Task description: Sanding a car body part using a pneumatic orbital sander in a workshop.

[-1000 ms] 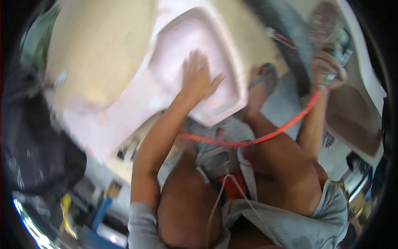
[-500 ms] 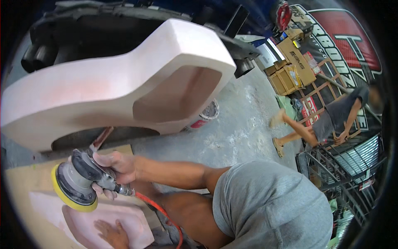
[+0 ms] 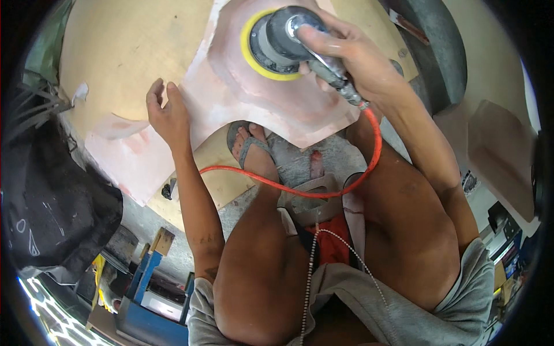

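My right hand [image 3: 358, 57] is wrapped around an air-powered orbital sander [image 3: 288, 37] with a yellow-edged round pad. The sander sits over the recessed middle of a pale pink moulded panel [image 3: 231, 104]; I cannot tell whether its pad touches the surface. From its handle a red air hose [image 3: 277, 185] loops down across my legs. My left hand [image 3: 167, 112] is empty, thumb and fingers apart, beside the panel's left part. Whether those fingertips touch anything is unclear.
Under the panel lies a plywood board [image 3: 133, 52]. Between my legs are a grey tray-like piece [image 3: 311, 199] and a red-tipped tool [image 3: 316, 164] on the floor. A black cover [image 3: 52, 213] and a blue frame [image 3: 144, 282] stand at left. Another pale moulded part [image 3: 502, 150] rises at right.
My view has swung round and down to the panel. The sander, earlier held up and tilted, is now over the panel. My left hand, earlier flat on the panel, is now at its left side.
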A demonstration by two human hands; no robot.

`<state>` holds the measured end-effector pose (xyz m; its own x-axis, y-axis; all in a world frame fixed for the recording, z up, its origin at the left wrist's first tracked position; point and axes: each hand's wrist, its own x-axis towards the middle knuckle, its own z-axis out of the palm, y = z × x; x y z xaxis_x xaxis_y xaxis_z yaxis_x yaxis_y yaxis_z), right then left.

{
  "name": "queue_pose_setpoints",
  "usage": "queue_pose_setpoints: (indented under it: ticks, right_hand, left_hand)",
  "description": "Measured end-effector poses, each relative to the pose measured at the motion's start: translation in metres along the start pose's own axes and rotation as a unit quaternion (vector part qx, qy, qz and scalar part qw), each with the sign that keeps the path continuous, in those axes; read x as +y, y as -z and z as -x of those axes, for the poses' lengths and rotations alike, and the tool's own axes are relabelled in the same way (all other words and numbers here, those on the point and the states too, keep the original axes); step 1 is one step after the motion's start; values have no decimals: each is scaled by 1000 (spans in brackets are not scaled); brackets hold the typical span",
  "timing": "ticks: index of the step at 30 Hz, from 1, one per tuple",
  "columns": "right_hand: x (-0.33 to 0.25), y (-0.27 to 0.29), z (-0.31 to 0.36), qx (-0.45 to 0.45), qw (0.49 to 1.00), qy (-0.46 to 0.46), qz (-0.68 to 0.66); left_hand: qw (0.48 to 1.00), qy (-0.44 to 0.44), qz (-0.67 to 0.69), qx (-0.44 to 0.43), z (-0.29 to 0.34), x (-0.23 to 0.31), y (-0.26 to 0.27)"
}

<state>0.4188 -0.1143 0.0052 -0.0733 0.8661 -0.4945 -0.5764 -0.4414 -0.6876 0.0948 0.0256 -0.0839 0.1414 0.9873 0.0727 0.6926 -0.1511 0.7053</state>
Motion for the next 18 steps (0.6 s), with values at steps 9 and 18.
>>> queue_pose_setpoints:
  ticks: [9,18]
  right_hand:
    - [91,-5,-47,157,938,125,284]
    - [99,-6,-44,192,947,26,255]
  left_hand:
    - [984,-34,-169,49,-11,-30,-17]
    - [976,-40,-213,1,-11,-30,-13]
